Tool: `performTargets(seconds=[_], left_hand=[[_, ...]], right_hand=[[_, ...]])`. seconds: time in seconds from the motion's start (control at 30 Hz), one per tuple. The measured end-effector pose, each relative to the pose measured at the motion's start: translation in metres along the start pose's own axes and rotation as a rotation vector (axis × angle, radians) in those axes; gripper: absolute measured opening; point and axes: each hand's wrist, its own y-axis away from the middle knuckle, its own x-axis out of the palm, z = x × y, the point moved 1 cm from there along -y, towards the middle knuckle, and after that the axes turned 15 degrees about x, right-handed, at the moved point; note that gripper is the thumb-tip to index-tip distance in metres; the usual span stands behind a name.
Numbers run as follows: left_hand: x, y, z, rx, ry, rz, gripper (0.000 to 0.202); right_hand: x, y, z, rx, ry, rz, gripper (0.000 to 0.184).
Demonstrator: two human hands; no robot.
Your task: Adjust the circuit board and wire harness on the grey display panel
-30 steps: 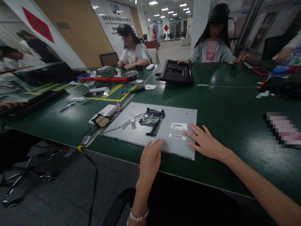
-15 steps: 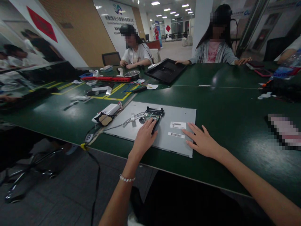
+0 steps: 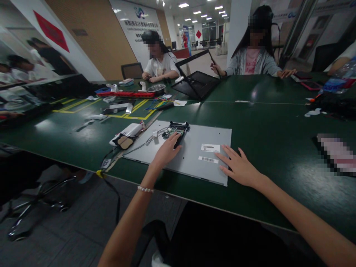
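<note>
A grey metal display panel (image 3: 194, 142) with two white labels lies flat on the green table. On its back half sits a circuit board (image 3: 174, 130) in a black frame, with thin grey cables (image 3: 151, 138) running from it to the left. My left hand (image 3: 166, 150) rests on the board's near part, fingers stretched out and thumb apart; the fingertips cover some of the board. Over the panel's right edge lies my right hand (image 3: 236, 165), open with its fingers spread, the fingertips beside the labels.
Left of the panel lies a white battery-like pack (image 3: 132, 129) with brown tape. Across the table a person's hand (image 3: 218, 69) holds up a black frame (image 3: 194, 59) above a black casing (image 3: 196, 83). A bottle (image 3: 342, 78) lies at the right.
My left hand and the circuit board have shifted left and slightly back on the panel. My right hand has stayed put. Across the table, a black frame has been lifted off the casing.
</note>
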Motion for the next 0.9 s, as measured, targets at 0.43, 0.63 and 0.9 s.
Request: performTargets(seconds=[0.43, 0.63, 0.9], left_hand=[[-0.011, -0.007, 0.023, -0.028, -0.037, -0.112, 0.048], [-0.042, -0.002, 0.068, -0.363, -0.328, -0.043, 0.042], [-0.058, -0.009, 0.094, -0.493, -0.488, 0.050, 0.037]], right_hand=[[0.001, 0.000, -0.001, -0.016, -0.001, -0.021, 0.063], [0.002, 0.000, -0.001, -0.012, 0.001, -0.032, 0.063], [-0.002, 0.000, -0.001, -0.005, -0.017, -0.011, 0.064]])
